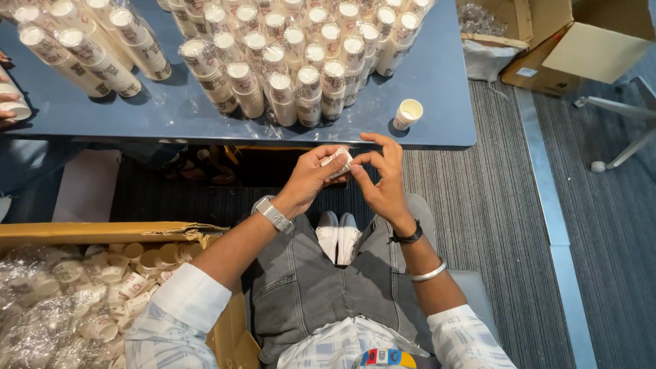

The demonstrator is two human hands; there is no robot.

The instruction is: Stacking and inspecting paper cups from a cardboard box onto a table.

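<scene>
Both hands (345, 171) pinch a paper cup (337, 162) below the table edge (437, 145)

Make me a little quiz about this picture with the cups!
1. True or false: both hands hold one small cup.
2. Where is the lone upright cup? A) on the table B) on the floor C) in the box
3. The box by the left arm holds loose ____.

Key: 1 true. 2 A. 3 cups.
</scene>
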